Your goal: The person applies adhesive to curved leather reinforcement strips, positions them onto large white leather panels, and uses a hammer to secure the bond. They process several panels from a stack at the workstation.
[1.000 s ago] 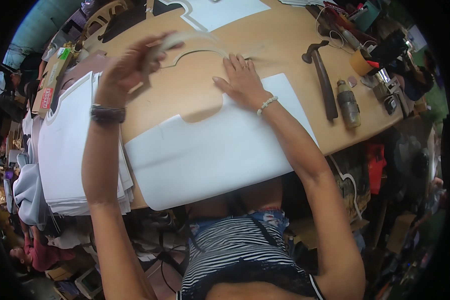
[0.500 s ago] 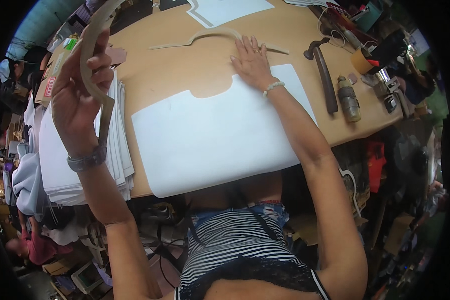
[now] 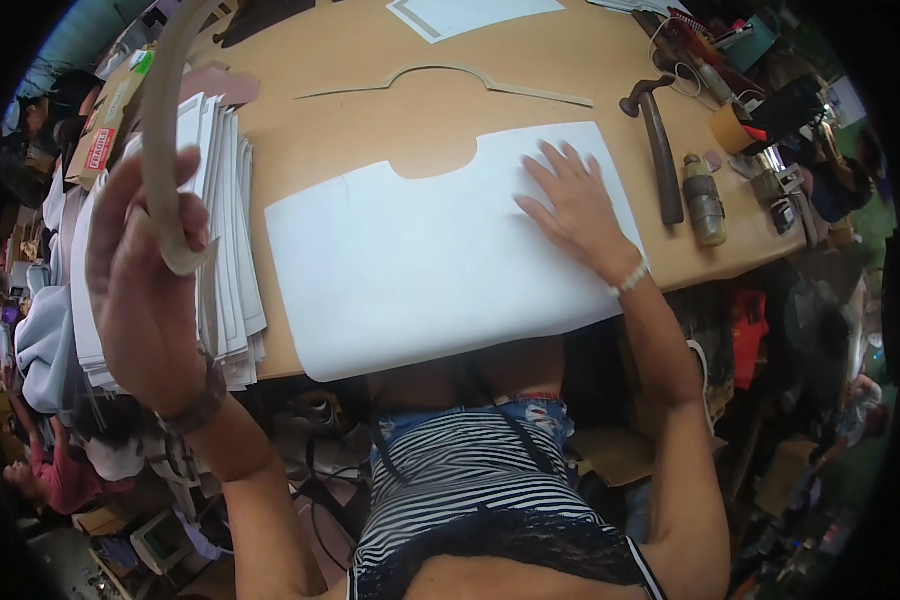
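At the left, my left hand [image 3: 145, 280] is raised above a stack of cut white sheets. It grips a beige curved strip [image 3: 160, 110] between thumb and fingers, and the strip's upper end runs out of the picture. In front of me lies a large white sheet [image 3: 420, 260] with a rounded notch in its far edge. My right hand [image 3: 575, 205] is over the sheet's right part with fingers spread, holding nothing; whether it presses on the sheet I cannot tell. Beyond the notch, a second beige strip [image 3: 440, 70] with a curved middle rests on the table.
The stack of white sheets [image 3: 235, 250] stands at the table's left, beside a cardboard box [image 3: 105, 135]. To the right lie a hammer [image 3: 660, 150] and a bottle with a wrapped middle [image 3: 705, 205]. Another white piece [image 3: 470, 12] with a grey border is at the far edge.
My right hand has left the strip on the table and moved nearer, over the white sheet. My left hand has dropped slightly and turned the strip it holds.
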`<state>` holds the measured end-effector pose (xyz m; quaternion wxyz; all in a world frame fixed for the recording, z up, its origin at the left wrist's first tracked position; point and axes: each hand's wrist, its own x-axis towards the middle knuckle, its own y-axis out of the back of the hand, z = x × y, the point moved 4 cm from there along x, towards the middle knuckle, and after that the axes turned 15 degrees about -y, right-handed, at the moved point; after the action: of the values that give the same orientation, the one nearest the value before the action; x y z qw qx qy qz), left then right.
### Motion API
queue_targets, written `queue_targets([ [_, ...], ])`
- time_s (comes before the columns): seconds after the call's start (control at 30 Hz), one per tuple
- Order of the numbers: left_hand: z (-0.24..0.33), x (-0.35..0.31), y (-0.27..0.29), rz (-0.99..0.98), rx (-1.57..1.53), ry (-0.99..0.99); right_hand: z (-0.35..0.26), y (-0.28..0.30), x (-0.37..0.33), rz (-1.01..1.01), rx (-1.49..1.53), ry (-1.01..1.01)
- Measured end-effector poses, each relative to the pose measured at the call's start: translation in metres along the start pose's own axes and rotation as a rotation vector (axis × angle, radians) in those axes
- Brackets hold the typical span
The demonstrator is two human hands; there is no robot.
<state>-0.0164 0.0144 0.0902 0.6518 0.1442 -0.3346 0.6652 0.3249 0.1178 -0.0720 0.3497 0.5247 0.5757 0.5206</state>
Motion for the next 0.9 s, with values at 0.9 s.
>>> queue_targets([
  [0.9,-0.142,-0.104,-0.093,-0.815,0.986,-0.131,0.017,0.029,-0.091,0.052,0.258,-0.174],
])
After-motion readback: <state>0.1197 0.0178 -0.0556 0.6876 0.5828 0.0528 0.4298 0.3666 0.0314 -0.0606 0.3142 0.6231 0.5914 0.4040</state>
